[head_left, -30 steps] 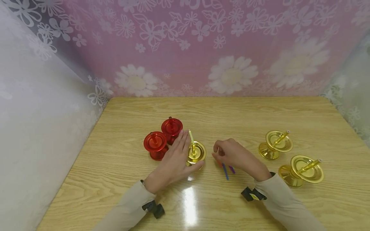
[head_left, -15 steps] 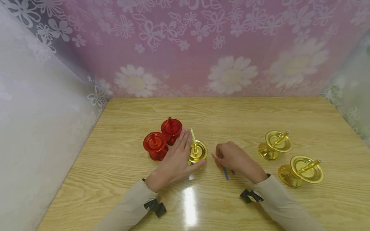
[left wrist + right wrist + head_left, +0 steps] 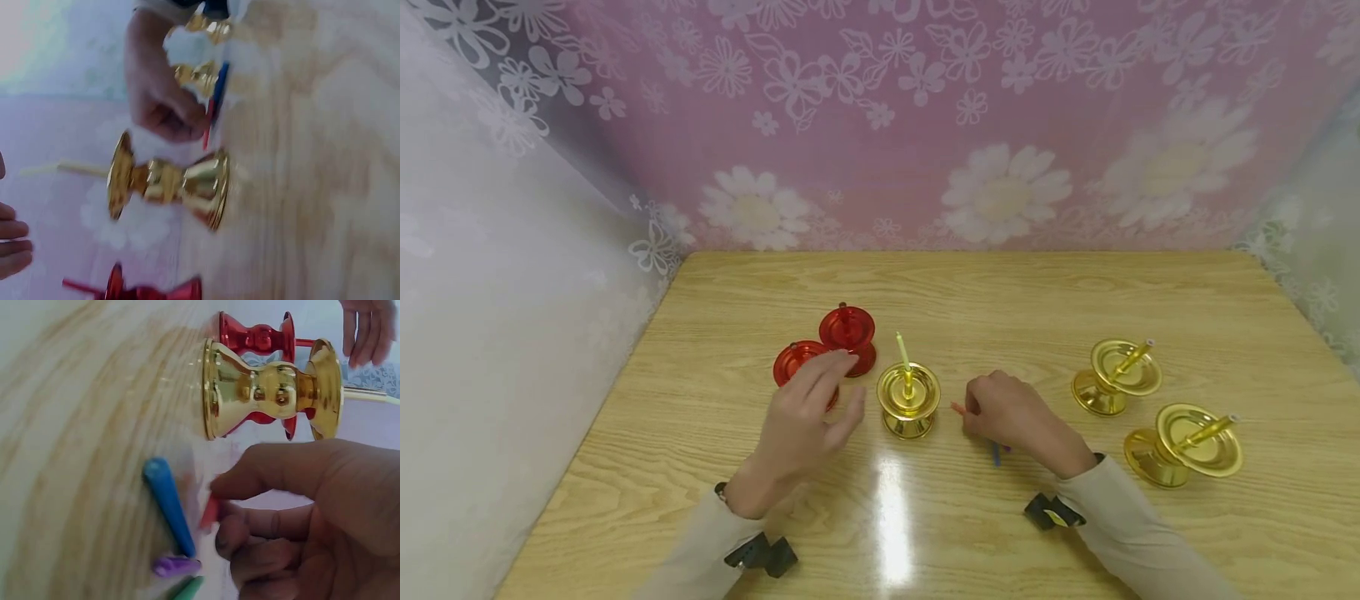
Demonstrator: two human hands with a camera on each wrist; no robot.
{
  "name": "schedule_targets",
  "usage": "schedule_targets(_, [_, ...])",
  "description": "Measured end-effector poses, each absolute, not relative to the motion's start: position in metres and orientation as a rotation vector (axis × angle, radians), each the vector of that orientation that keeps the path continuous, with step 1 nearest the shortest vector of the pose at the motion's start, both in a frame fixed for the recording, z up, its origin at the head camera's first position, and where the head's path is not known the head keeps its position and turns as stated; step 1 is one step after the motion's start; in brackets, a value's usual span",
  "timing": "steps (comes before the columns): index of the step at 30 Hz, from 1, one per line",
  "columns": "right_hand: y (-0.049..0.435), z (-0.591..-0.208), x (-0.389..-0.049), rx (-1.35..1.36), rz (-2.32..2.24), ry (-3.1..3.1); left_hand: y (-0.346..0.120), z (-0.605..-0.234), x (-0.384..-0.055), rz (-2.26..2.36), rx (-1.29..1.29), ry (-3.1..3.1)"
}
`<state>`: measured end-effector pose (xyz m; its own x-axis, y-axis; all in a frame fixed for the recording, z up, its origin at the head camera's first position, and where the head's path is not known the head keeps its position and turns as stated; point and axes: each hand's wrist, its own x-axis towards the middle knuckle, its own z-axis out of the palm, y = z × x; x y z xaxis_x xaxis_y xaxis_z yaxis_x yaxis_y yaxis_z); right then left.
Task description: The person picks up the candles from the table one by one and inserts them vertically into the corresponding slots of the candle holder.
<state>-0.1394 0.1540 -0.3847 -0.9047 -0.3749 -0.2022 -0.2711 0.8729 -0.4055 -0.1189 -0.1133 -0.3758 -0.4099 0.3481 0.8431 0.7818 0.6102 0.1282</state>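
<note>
Candle (image 3: 210, 511) (red) between right fingers (image 3: 269, 467)

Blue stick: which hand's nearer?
Right. The right hand is close by the blue stick, pinching the red stick; the left hand is farther off, past the middle gold holder, by the red holders.

I count one candle-bearing gold holder (image 3: 908, 404), two other gold holders (image 3: 1116, 379) (image 3: 1183, 447) to its right and two red holders (image 3: 850, 333) (image 3: 793, 362) to its left. Candles number five: one yellow-green candle (image 3: 903, 350) in it, then one red candle (image 3: 211, 511), one blue candle (image 3: 170, 506), one purple candle (image 3: 175, 567) and one green candle (image 3: 185, 589) to its right.
</note>
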Motion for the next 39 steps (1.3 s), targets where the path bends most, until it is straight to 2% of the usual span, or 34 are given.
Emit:
schedule_targets(7, [0.158, -0.370, -0.144, -0.634, -0.752, 2.978, -0.152, -0.379, -0.129, -0.692, -0.613, -2.012])
schedule_targets(17, [0.158, -0.349, -0.144, -0.867, -1.204, 3.127, -0.164, -0.395, -0.138, -0.675, -0.265, -2.733])
schedule_targets(25, [0.143, -0.323, -0.140, -1.003, -1.502, 3.139, -0.156, -0.398, -0.144, -0.671, -0.237, -2.867])
schedule_targets(32, [0.111, -0.295, -0.128, -1.170, -1.752, 2.938, -0.151, -0.403, -0.144, -0.691, -0.264, -2.833])
schedule_targets(39, [0.081, -0.290, -0.125, -1.178, -1.807, 2.790, -0.149, -0.407, -0.145, -0.723, -0.259, -2.787])
